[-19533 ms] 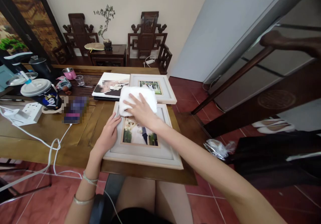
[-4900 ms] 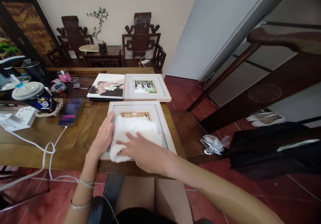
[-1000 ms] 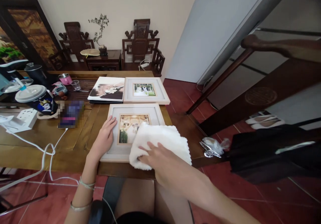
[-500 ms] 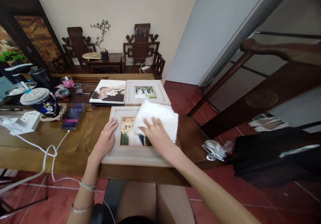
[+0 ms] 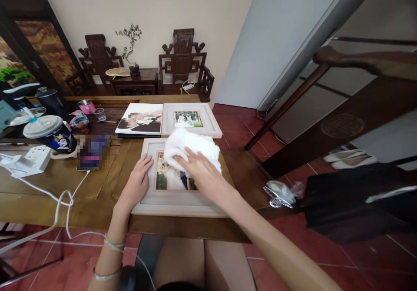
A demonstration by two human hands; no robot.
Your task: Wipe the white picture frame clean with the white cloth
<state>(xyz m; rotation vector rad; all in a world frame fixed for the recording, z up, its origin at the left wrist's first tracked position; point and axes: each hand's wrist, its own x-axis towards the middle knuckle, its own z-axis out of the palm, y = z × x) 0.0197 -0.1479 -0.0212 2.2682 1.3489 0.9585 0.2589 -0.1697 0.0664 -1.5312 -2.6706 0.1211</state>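
Observation:
A pale wooden picture frame (image 5: 182,207) lies flat near the table's front edge, with a photo inside its wide mat. My left hand (image 5: 138,180) rests on its left border, fingers stretched out and close together. Over the upper right part of the same frame, my right hand (image 5: 203,171) presses on a folded white cloth (image 5: 198,145), its fingertips sunk into the fabric. The cloth and this hand cover part of the photo. Just behind lies a second picture frame (image 5: 213,126), and beside that a photo album (image 5: 140,118) with a white edge.
On the table's left are a lidded drink cup (image 5: 48,130), a phone (image 5: 94,152) on a white cable, a power strip (image 5: 32,163), a pink mug (image 5: 86,106) and a clear cup (image 5: 100,114). A wooden chair (image 5: 302,121) stands at the right, near a plastic bag (image 5: 280,189).
My right hand has slid the cloth leftward across the frame, and the cloth's left side has bunched up. My left hand stays on the frame's left border.

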